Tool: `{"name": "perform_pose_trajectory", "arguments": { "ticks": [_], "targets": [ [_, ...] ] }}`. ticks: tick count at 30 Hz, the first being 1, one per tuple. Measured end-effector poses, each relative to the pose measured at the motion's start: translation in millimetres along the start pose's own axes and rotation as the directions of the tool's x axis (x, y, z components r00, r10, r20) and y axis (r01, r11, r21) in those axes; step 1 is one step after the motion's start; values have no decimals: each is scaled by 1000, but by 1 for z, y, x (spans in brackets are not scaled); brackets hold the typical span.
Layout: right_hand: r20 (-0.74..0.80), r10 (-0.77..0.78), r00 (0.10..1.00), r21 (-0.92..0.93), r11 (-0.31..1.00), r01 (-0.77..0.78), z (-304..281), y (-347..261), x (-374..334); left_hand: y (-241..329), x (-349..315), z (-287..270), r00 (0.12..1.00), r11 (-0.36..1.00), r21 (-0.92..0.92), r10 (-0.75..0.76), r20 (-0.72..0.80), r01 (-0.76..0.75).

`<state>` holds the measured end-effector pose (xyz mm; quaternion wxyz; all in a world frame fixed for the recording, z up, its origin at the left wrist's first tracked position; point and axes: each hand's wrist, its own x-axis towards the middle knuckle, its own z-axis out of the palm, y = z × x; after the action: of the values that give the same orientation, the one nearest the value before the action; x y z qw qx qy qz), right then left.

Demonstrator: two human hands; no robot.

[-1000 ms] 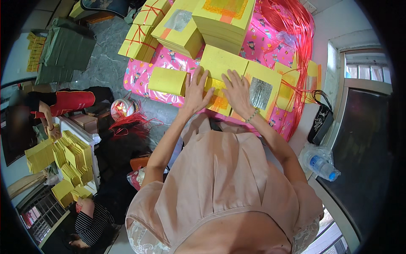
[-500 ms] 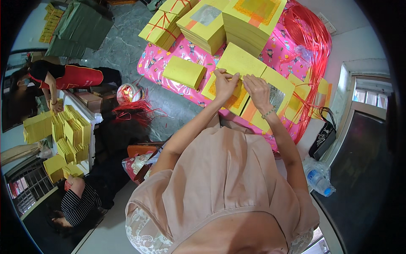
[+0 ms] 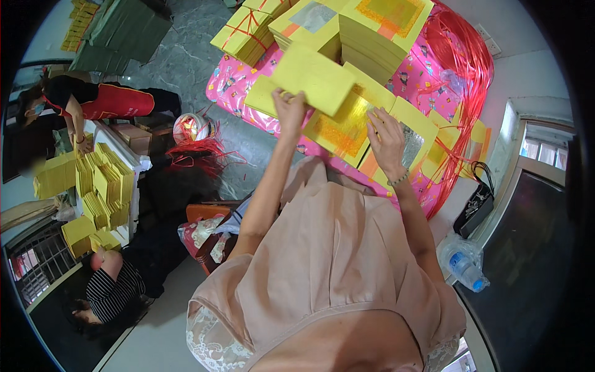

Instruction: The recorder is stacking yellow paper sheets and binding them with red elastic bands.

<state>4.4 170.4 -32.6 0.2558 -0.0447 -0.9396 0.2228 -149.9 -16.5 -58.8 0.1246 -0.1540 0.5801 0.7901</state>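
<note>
My left hand (image 3: 289, 111) grips the near edge of a folded yellow paper (image 3: 315, 79), thumb on top, held above the left of the table. Under its left end shows a flat yellow paper stack (image 3: 258, 99). My right hand (image 3: 387, 137) is open, fingers spread and bent, with nothing in it. It hovers between a yellow sheet with a gold-foil square (image 3: 348, 126) and one with a silver-foil square (image 3: 413, 147), close above the paper. I cannot tell whether its fingertips touch.
Tall yellow paper stacks (image 3: 370, 53) stand at the table's far side, beside bundles tied with red string (image 3: 245, 34). Red strands (image 3: 474, 93) hang over the right end of the pink patterned tablecloth (image 3: 224, 84). Two people work at a table (image 3: 133, 158) on the left.
My left hand has lifted the folded yellow paper and carried it left, baring the gold foil. My right hand has come away from it, its fingers now spread.
</note>
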Motion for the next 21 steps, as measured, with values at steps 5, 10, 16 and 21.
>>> {"name": "perform_pose_trajectory", "arguments": {
  "ticks": [5, 10, 16, 21],
  "targets": [
    [82, 126, 989, -11, 992, -125, -1, 4, -28, -2, 47, -85, 999, 999, 49, -11, -46, 13],
    [73, 141, 987, 4, 990, -142, -4, 1, -36, -34, 82, -136, 994, 994, 88, -64, -86, 71],
    [69, 155, 985, 3, 988, -156, -5, -3, -34, -67, 97, -148, 987, 968, 235, -50, -151, 85],
    [71, 157, 985, 1, 988, -157, -5, -7, -32, -78, 99, -140, 973, 974, 220, 2, -232, 50]
  ]
}}
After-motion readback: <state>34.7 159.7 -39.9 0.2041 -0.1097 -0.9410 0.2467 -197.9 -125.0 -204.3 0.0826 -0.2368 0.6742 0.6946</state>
